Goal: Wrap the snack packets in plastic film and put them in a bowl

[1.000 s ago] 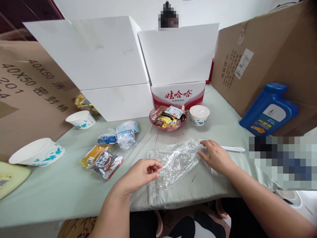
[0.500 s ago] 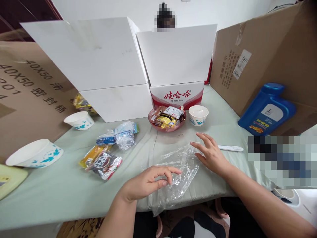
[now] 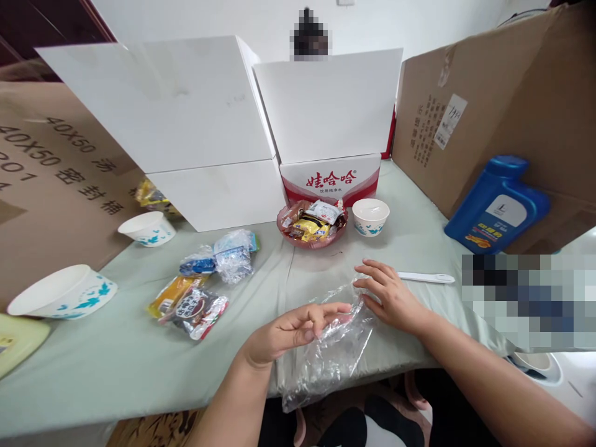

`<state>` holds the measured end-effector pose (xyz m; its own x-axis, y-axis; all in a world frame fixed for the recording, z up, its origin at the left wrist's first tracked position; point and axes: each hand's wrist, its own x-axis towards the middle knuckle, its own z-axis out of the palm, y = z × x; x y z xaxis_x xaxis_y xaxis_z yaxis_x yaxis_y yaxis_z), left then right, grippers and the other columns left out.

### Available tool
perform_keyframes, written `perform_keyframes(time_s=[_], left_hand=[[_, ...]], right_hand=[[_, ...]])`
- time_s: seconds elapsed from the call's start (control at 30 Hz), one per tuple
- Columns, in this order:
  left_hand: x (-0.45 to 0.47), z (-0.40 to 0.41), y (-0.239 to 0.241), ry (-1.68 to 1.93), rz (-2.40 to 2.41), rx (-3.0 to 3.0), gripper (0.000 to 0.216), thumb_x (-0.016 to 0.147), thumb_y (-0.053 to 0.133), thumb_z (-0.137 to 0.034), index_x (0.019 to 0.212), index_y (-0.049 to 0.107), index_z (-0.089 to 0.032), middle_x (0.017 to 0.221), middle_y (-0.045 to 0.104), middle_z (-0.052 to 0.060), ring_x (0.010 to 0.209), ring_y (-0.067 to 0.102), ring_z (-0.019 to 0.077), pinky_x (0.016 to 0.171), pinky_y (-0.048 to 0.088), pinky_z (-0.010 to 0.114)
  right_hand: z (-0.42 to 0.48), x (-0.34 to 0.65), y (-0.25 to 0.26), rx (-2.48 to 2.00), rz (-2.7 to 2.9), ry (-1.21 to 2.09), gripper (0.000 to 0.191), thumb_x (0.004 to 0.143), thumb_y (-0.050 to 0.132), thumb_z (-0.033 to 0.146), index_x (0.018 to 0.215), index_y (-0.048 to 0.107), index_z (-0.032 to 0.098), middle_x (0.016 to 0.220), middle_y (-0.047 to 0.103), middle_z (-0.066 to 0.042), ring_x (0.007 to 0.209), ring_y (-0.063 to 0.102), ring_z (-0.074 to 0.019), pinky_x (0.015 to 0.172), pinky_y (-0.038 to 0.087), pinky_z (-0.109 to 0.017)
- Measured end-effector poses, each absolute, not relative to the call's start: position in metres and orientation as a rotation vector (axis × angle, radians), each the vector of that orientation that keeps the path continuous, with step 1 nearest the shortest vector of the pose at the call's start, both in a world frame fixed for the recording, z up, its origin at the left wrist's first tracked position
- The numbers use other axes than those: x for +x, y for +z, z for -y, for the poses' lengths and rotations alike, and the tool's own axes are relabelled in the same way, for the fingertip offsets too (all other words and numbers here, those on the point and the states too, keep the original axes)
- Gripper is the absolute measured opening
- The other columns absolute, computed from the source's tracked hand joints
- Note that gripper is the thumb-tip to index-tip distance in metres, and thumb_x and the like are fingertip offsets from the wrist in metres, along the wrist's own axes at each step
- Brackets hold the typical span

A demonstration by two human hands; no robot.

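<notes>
A clear plastic bag (image 3: 326, 366) lies crumpled at the table's front edge, its lower corner hanging over. Over its left side is my left hand (image 3: 298, 326), with the index finger reaching forward and the thumb apart below it. My right hand (image 3: 393, 298) is at the bag's upper right, fingers spread and the fingertips at the film's edge. Whether either hand lightly touches the film is hard to see. Just beyond my right hand lies a white plastic strip-like utensil (image 3: 428, 277). Behind the bag stands a pink glass bowl (image 3: 314, 242) of wrapped snacks.
A patterned paper bowl (image 3: 370, 220) stands beside the pink bowl. Several packaged snacks (image 3: 198, 310) and two more paper bowls (image 3: 69, 292) are on the left. White boxes (image 3: 326, 112) rise behind; a blue bottle (image 3: 498, 205) leans at a carton (image 3: 475, 118) on the right.
My left hand has moved right and slightly forward over the bag. The right hand has dropped slightly nearer to me. The film between them has bunched and shifted.
</notes>
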<state>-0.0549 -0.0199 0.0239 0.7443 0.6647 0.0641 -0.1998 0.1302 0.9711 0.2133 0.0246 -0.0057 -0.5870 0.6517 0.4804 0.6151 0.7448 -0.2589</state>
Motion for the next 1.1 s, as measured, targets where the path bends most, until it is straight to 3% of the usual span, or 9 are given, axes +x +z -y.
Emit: perform_keyframes(time_s=[0.13, 0.23, 0.33, 0.43, 0.5, 0.57, 0.63, 0.87, 1.1], left_hand=[[-0.064, 0.014, 0.021, 0.547, -0.648, 1.24, 0.027, 0.089, 0.061, -0.044, 0.087, 0.052, -0.018, 0.132, 0.054, 0.014, 0.121, 0.055, 0.029, 0.099, 0.042, 0.045], [-0.071, 0.009, 0.016, 0.5, -0.818, 1.227, 0.032, 0.085, 0.064, -0.047, 0.092, 0.05, -0.019, 0.111, 0.059, 0.009, 0.103, 0.063, 0.0229, 0.087, 0.047, 0.037], [-0.073, 0.009, 0.013, 0.513, -0.853, 1.261, 0.046, 0.077, 0.073, -0.044, 0.108, 0.047, -0.021, 0.112, 0.053, 0.006, 0.1, 0.062, 0.02, 0.079, 0.049, 0.032], [-0.072, 0.011, 0.015, 0.565, -0.913, 1.298, 0.066, 0.066, 0.08, -0.032, 0.119, 0.041, -0.024, 0.114, 0.05, 0.005, 0.09, 0.062, 0.0165, 0.066, 0.048, 0.025], [-0.071, 0.013, 0.019, 0.586, -0.995, 1.313, 0.062, 0.066, 0.077, -0.029, 0.117, 0.042, -0.024, 0.105, 0.053, 0.003, 0.076, 0.06, 0.0122, 0.056, 0.044, 0.022], [-0.072, 0.013, 0.022, 0.566, -1.08, 1.315, 0.051, 0.068, 0.072, -0.028, 0.112, 0.045, -0.023, 0.092, 0.055, -0.001, 0.064, 0.057, 0.009, 0.049, 0.038, 0.019], [-0.075, 0.013, 0.024, 0.526, -1.129, 1.308, 0.044, 0.068, 0.068, -0.027, 0.106, 0.046, -0.021, 0.082, 0.055, -0.003, 0.058, 0.055, 0.0079, 0.047, 0.036, 0.019], [-0.074, 0.018, 0.015, 0.347, -1.115, 1.348, 0.035, 0.065, 0.063, -0.019, 0.097, 0.05, -0.019, 0.07, 0.059, -0.005, 0.061, 0.059, 0.0122, 0.06, 0.046, 0.025], [-0.072, 0.009, 0.002, 0.478, -1.459, 1.512, 0.018, 0.07, 0.056, -0.024, 0.088, 0.053, -0.02, 0.071, 0.058, -0.004, 0.056, 0.061, 0.014, 0.059, 0.046, 0.027]], right_hand=[[-0.032, 0.226, -0.001, -0.955, 2.209, 0.258, 0.018, 0.091, 0.048, 0.019, 0.097, 0.064, 0.021, 0.119, 0.065, -0.011, 0.124, 0.052, -0.0259, 0.101, 0.042, -0.048], [-0.036, 0.235, 0.007, -1.01, 1.995, 0.564, 0.015, 0.09, 0.052, 0.031, 0.09, 0.064, 0.022, 0.115, 0.067, -0.011, 0.12, 0.056, -0.0258, 0.101, 0.043, -0.047], [-0.035, 0.237, 0.013, -1.058, 1.761, 0.936, 0.023, 0.086, 0.059, 0.044, 0.083, 0.061, 0.021, 0.11, 0.069, -0.01, 0.114, 0.06, -0.0262, 0.098, 0.045, -0.045], [-0.033, 0.234, 0.015, -1.048, 1.565, 1.206, 0.031, 0.08, 0.064, 0.05, 0.078, 0.056, 0.021, 0.087, 0.069, -0.005, 0.082, 0.067, -0.0198, 0.076, 0.053, -0.034], [-0.033, 0.233, 0.016, -1.079, 1.495, 1.278, 0.034, 0.079, 0.064, 0.053, 0.079, 0.053, 0.021, 0.068, 0.061, 0.001, 0.052, 0.057, -0.0115, 0.052, 0.046, -0.025], [-0.034, 0.235, 0.017, -1.2, 1.491, 1.25, 0.036, 0.079, 0.06, 0.056, 0.081, 0.054, 0.02, 0.059, 0.054, 0.005, 0.04, 0.043, -0.0075, 0.041, 0.034, -0.021], [-0.036, 0.239, 0.018, -1.384, 1.563, 1.169, 0.035, 0.081, 0.056, 0.054, 0.084, 0.056, 0.02, 0.056, 0.053, 0.005, 0.039, 0.038, -0.0075, 0.039, 0.03, -0.021], [-0.039, 0.246, 0.015, -1.904, 2.16, 0.54, 0.019, 0.087, 0.05, 0.031, 0.076, 0.063, 0.021, 0.066, 0.066, -0.002, 0.06, 0.057, -0.0162, 0.055, 0.033, -0.025], [-0.025, 0.234, 0.022, -1.912, 2.166, 0.344, 0.024, 0.094, 0.043, 0.036, 0.091, 0.063, 0.023, 0.072, 0.071, -0.004, 0.068, 0.064, -0.0212, 0.058, 0.034, -0.027]])
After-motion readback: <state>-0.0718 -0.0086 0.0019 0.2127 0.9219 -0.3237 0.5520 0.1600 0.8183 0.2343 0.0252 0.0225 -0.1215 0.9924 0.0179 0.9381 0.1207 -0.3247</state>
